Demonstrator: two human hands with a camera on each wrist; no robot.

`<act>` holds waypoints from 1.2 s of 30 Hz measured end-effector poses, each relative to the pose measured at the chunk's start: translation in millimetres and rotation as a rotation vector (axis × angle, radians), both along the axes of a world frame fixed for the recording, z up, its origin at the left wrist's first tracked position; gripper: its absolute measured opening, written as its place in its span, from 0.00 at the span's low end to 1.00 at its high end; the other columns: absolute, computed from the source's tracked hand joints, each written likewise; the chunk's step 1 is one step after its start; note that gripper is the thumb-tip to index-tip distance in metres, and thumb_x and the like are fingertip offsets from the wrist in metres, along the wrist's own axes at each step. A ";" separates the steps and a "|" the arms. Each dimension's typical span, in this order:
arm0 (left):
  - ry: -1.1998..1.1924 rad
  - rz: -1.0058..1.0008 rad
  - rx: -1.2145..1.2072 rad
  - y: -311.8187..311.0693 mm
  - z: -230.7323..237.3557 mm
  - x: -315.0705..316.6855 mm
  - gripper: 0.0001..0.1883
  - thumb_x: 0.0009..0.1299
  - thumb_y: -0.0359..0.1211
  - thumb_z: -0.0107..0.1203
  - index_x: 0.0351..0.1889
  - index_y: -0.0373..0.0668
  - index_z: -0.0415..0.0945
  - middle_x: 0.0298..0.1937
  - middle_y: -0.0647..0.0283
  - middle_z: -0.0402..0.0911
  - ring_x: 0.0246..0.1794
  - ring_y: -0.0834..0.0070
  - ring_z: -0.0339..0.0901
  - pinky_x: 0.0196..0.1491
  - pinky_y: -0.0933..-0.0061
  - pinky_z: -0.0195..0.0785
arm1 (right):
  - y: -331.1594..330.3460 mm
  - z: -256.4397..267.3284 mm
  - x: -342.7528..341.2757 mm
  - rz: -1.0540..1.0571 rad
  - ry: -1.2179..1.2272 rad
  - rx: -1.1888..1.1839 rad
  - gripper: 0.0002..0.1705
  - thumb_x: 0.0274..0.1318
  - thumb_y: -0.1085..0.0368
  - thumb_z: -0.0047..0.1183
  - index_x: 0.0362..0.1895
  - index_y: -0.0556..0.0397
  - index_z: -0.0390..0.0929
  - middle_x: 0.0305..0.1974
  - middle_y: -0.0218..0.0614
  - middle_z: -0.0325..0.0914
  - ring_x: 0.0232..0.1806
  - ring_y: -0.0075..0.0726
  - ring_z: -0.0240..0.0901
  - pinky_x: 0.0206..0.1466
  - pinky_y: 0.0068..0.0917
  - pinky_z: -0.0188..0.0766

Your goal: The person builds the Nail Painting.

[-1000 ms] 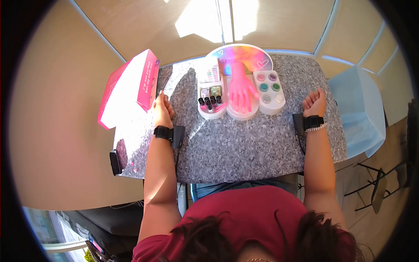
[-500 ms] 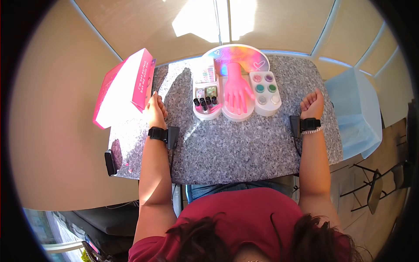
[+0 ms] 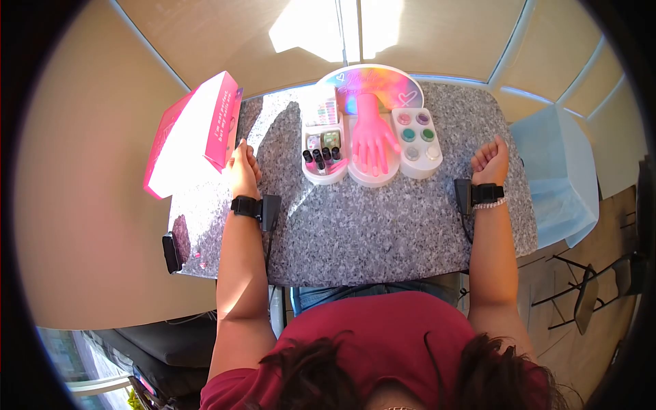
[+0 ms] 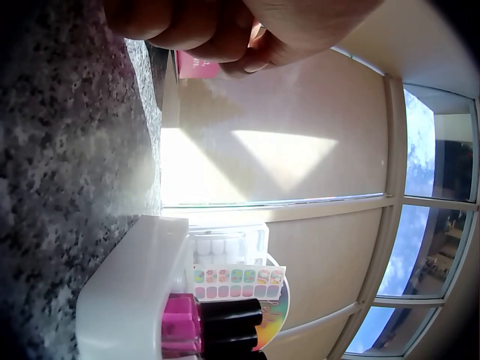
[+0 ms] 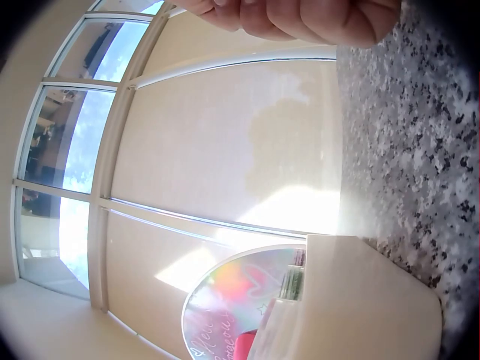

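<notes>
My left hand [image 3: 244,169] rests on its side on the table beside a pink and white box [image 3: 188,133], fingers curled in and holding nothing. On the right side of the table, my right hand [image 3: 490,162] also lies with fingers curled in towards the palm and nothing in them. Between the two hands stands a white nail-play set with a pink model hand [image 3: 372,140]. Its left compartment carries several nail polish bottles [image 3: 321,159] with black caps, pink ones showing in the left wrist view. Small round pots [image 3: 408,135] of coloured glitter fill the right part.
The speckled grey table [image 3: 369,239] has a dark phone-like object [image 3: 171,253] at its left edge. A sheet of nail stickers [image 4: 238,281] stands in the set before a colourful round backboard [image 3: 396,82]. Something draped in light blue [image 3: 557,174] stands right of the table.
The head view has shifted slightly, so the table and set appear a little further left. Both hands stay in place, fingers curled.
</notes>
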State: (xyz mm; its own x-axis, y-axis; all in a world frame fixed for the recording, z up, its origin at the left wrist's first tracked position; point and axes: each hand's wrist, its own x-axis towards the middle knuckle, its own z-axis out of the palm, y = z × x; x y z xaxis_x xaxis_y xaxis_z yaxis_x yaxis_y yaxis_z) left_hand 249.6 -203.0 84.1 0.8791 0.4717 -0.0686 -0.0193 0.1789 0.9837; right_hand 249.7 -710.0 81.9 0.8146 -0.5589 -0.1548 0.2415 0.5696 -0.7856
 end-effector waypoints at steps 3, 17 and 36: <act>0.005 0.004 0.007 -0.5 0.3 -0.3 0.24 0.82 0.49 0.55 0.23 0.55 0.65 0.17 0.80 0.56 0.14 0.89 0.50 0.18 0.78 0.40 | 1.2 1.1 -0.5 -0.001 -0.004 0.000 0.28 0.75 0.50 0.51 0.21 0.37 0.54 0.17 0.20 0.48 0.15 0.22 0.40 0.17 0.27 0.38; -0.135 0.109 -0.061 17.3 19.2 -27.5 0.18 0.82 0.45 0.56 0.28 0.52 0.70 0.19 0.79 0.58 0.16 0.88 0.51 0.20 0.78 0.42 | 0.9 0.6 -0.4 -0.009 0.028 0.042 0.28 0.76 0.52 0.51 0.21 0.37 0.54 0.18 0.20 0.48 0.16 0.22 0.41 0.17 0.27 0.41; 0.571 0.305 1.355 248.2 -22.7 -214.4 0.40 0.58 0.36 0.77 0.69 0.45 0.73 0.65 0.52 0.83 0.63 0.54 0.83 0.66 0.54 0.75 | 36.9 53.4 -34.3 0.164 -0.237 -0.076 0.26 0.79 0.53 0.50 0.23 0.41 0.58 0.22 0.22 0.54 0.20 0.22 0.48 0.24 0.26 0.49</act>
State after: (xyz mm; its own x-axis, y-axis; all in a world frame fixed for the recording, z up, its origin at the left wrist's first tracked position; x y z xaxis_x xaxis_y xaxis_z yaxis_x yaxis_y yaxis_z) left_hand 35.2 45.2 61.4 0.7446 0.6116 0.2674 0.5459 -0.7885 0.2832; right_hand 215.4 -673.1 135.3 0.9033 -0.4199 0.0881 0.3334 0.5578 -0.7600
